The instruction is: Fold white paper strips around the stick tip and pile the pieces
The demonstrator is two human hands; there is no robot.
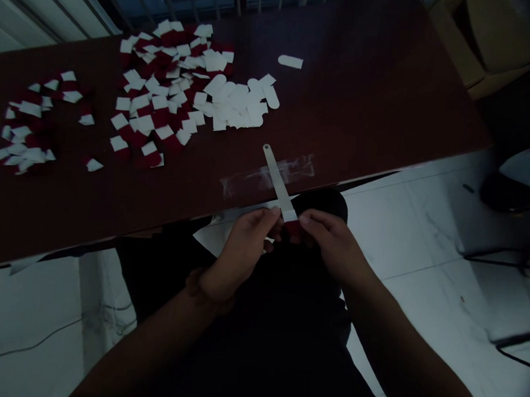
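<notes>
Left hand [243, 248] pinches the flat metal strip [276, 175] steady; right hand [329, 242] pinches the red-and-white piece [294, 228] square against its end, just off the bench edge [84, 244].

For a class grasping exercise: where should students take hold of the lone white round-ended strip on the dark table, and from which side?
Pinch the white strip across its long edges near the middle, coming from above. It lies flat on the dark table, so nothing stands up to grip, and it sits apart from the heap of white pieces, leaving room for fingers either side.
</notes>
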